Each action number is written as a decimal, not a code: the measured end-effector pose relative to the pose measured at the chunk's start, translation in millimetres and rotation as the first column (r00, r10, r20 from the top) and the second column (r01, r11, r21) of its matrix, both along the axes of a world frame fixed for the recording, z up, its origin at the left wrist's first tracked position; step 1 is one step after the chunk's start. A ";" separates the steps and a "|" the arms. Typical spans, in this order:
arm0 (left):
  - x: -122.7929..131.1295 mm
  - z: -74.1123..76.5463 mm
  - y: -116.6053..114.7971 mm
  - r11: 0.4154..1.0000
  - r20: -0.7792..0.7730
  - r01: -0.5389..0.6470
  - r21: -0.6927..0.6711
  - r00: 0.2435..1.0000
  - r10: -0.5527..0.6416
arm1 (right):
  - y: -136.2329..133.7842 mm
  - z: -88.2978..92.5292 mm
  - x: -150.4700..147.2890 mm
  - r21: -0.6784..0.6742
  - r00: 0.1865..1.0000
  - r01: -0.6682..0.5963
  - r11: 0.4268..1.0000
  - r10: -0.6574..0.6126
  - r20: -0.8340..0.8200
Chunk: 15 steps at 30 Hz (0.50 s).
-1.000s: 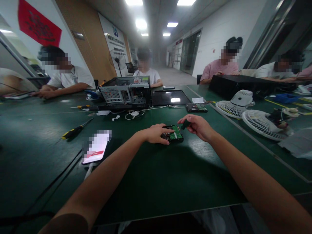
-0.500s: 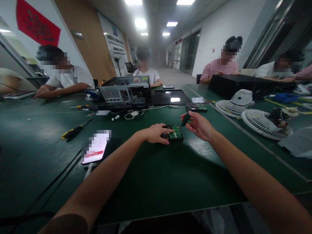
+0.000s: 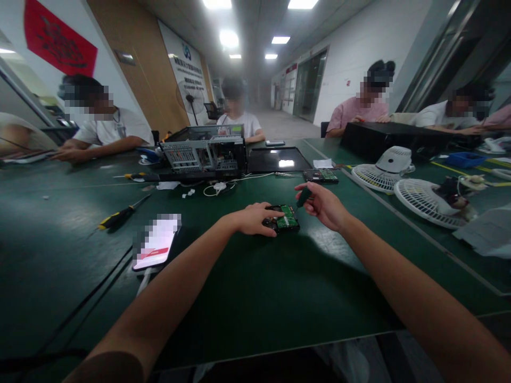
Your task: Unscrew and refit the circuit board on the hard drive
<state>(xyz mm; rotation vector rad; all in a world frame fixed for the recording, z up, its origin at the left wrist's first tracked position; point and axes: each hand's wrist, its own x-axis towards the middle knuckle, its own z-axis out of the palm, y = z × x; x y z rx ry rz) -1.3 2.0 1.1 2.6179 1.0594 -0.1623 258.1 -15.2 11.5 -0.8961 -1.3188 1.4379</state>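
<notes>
A hard drive (image 3: 288, 218) lies on the green tabletop with its green circuit board facing up. My left hand (image 3: 255, 219) grips it from the left, thumb along the near edge and index finger reaching over the board. Between the fingers of my right hand (image 3: 324, 205) is a screwdriver with a dark green handle (image 3: 304, 197). It slants down to the right side of the drive, and its thin tip is too small to see whether it sits in a screw.
An opened computer case (image 3: 203, 154) stands ahead, beside a dark flat panel (image 3: 277, 159). Another drive (image 3: 320, 176) lies beyond my right hand. To the left are a yellow-black screwdriver (image 3: 120, 217) and a phone (image 3: 157, 242). White fan parts (image 3: 429, 202) lie right; several people sit around.
The view has shifted very slightly. Both hands, the hard drive and the screwdriver keep practically the same places.
</notes>
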 end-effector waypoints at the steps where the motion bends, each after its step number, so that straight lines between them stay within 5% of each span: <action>1: 0.1 0.4 -0.2 1.000 -0.001 -0.001 -0.002 1.000 0.001 | -0.2 0.2 -0.2 -0.011 1.000 -0.008 1.000 0.008 -0.009; 5: 0.1 1.2 -1.1 1.000 0.006 0.000 0.005 1.000 0.000 | 0.3 0.2 0.1 -0.036 0.999 -0.022 0.999 0.021 -0.030; 15: -1.9 -1.6 0.1 1.000 0.019 -0.009 -0.010 1.000 0.009 | 2.4 -2.4 5.2 0.142 0.993 0.039 0.989 -0.054 0.101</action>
